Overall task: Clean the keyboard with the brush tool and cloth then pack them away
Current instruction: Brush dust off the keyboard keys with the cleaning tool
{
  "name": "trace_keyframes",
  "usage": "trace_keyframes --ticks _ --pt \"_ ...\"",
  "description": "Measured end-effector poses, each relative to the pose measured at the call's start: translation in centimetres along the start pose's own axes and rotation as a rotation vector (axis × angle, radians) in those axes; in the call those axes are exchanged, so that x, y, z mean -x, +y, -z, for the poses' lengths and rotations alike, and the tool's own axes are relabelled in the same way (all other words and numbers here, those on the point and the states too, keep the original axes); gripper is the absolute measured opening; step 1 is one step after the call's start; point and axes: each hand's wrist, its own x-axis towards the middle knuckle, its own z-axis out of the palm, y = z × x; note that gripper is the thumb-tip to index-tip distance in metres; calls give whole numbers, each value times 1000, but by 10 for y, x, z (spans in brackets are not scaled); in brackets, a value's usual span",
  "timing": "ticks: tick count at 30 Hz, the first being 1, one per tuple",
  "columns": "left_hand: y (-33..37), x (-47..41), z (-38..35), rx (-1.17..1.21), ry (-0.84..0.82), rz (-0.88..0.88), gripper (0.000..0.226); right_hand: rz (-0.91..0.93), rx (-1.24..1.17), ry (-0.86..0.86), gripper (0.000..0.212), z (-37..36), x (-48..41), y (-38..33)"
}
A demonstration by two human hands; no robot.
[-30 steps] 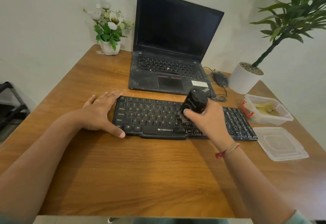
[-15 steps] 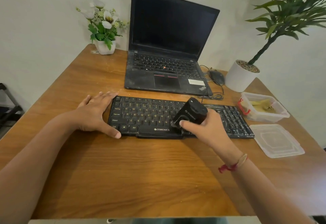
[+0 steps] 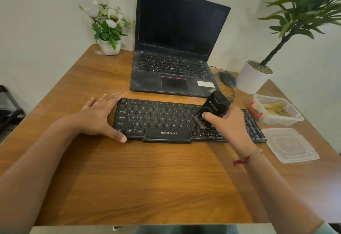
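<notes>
wooden counter [image 3: 147, 178] against a pale wall.

- keyboard [image 3: 166, 121]: black, at centre, long side facing the person.
- left hand [image 3: 99, 117]: at the keyboard's 9 o'clock end, fingers straight and close together, palm down on the counter against the keyboard's edge, thumb spread along its front corner.
- right hand [image 3: 227, 125]: over the keyboard's 3 o'clock half, thumb and fingers curled round the brush tool [image 3: 214, 106].
- brush tool: black, tilted, bristles down on the keys.
- container [image 3: 276, 112]: clear, at 3 o'clock, holds a yellowish cloth [image 3: 275, 107].
- lid [image 3: 289, 145]: on the counter at 4 o'clock.
- laptop [image 3: 175, 49]: open at 12 o'clock, screen dark.
- mouse [image 3: 227, 78]: at 1 o'clock.
- flower pot [image 3: 108, 29]: at 11 o'clock.
</notes>
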Motion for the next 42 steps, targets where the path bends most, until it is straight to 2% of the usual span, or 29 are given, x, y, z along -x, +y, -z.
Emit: trace_keyframes --ticks 4,6,9,10,13,16,18,21,24,26,28,30,33,36,39,42 --pt "-1 0 0 -2 9 -3 155 102 -7 -217 13 -19 28 -4" --pt "-1 0 0 -1 11 -2 155 69 -2 -134 14 -11 19 2" --pt "-2 -1 -1 5 8 -5 154 55 85 93 18 2 9 9" --pt "-2 -1 0 6 5 -6 153 103 112 100 19 -2 12 8" --pt "0 0 0 12 -1 -3 152 234 124 -25 16 -23 33 1" --pt "0 1 0 16 1 0 153 87 -21 -83 14 -17 30 4" --pt "1 1 0 18 1 -2 153 10 -59 -9 15 -4 20 13" --pt "1 1 0 20 5 -2 154 41 15 77 21 -1 20 14" --pt "0 1 0 15 5 -2 155 79 16 -52 15 -18 35 3" --pt "0 0 0 12 4 3 154 81 -1 -73 14 -16 33 2" --pt "-1 0 0 16 -1 5 154 76 -11 11 15 -7 21 7" --pt "-2 -1 0 16 0 1 153 111 91 102 21 -2 14 12" --pt "-5 -2 -1 9 4 -4 151 168 109 7 18 -12 22 11" --pt "-4 -3 -1 13 0 -1 150 87 44 -56 15 -1 19 14" --pt "-4 -2 -1 14 0 0 150 41 26 109 17 16 6 25" --pt "-4 -2 0 9 -1 4 152 1 -55 -8 19 5 17 23"
